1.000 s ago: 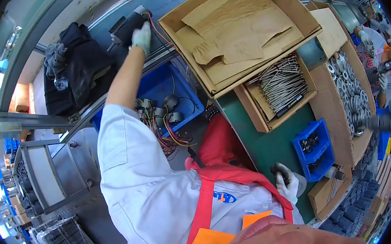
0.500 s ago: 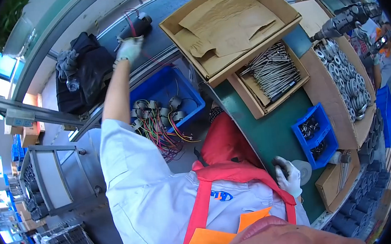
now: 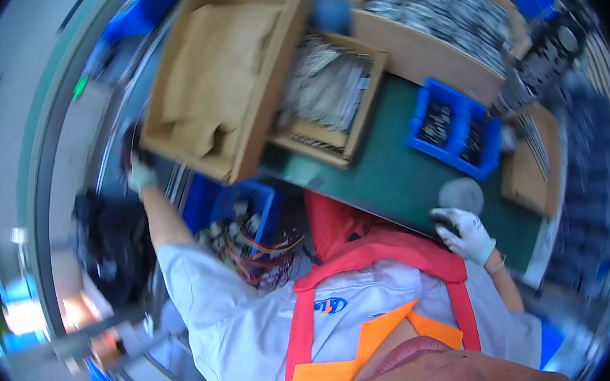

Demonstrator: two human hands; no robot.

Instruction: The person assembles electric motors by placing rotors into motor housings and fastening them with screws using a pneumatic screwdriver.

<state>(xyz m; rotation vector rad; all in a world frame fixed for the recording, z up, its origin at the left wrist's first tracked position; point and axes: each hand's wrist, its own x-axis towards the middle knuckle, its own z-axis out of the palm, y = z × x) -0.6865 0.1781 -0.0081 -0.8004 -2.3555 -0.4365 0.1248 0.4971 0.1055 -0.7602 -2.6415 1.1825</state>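
My left hand [image 3: 141, 176], in a pale glove, reaches out at the far left, beside the big carton. Just beyond its fingers is a dark cylindrical part [image 3: 129, 143] that looks like a motor. Motion blur smears the fingers, so whether they grip it cannot be made out. My right hand [image 3: 467, 236], gloved with dark fingertips, is at the near edge of the green tabletop [image 3: 384, 175]. Its fingers are loosely bent and apart, with nothing visible in them. A round translucent disc [image 3: 461, 197] lies right beside those fingers.
A large carton [image 3: 235, 72] lined with brown paper overhangs a smaller box of metal shafts [image 3: 325, 89]. Metal rings fill another carton [image 3: 439, 19]. A blue divided bin [image 3: 453, 132] holds small dark parts, below a power tool [image 3: 546, 61]. Wired parts [image 3: 239, 230] sit in a low blue crate.
The whole view has swung, so the bench looks turned anticlockwise and is blurred. My left hand stays by the dark cylinder. My right hand stays near the disc, its forearm now showing.
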